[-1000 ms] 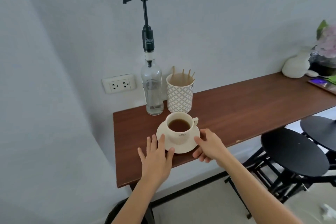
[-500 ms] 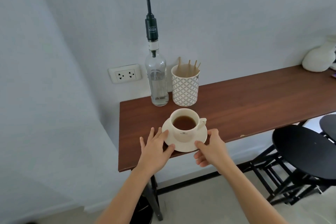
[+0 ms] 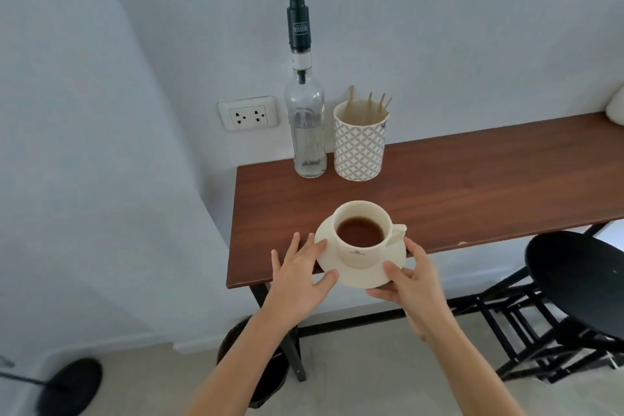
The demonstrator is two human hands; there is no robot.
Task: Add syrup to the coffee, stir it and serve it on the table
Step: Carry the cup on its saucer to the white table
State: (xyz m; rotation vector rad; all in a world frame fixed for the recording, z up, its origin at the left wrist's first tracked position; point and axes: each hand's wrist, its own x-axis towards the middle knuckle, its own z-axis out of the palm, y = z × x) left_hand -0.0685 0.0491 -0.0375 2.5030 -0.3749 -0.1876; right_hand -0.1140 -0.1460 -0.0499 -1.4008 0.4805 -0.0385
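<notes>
A: Both hands on the saucer (image 3: 363, 275), at the near edge of the brown table (image 3: 472, 186). Left hand (image 3: 299, 275) flat-fingered against the left rim, thumb under the front.

B: Right hand (image 3: 410, 280) clasping the right rim, thumb on top, fingers beneath. Cup (image 3: 363, 236) upright between the two grips, dark coffee inside, handle pointing right.

A: Saucer jutting past the table edge. Lifted or resting? Cannot tell.

B: Further back, near the wall: syrup bottle (image 3: 305, 132) beside the patterned stick holder (image 3: 359, 145), well apart from the cup.

A cup (image 3: 363, 235) sits on a saucer (image 3: 358, 275) at the counter's (image 3: 472, 186) front edge, between two hands. Behind it, against the wall, a pump bottle (image 3: 305, 132) stands left of a stick holder (image 3: 359, 145). A stool (image 3: 577, 277) stands right, below the counter.
</notes>
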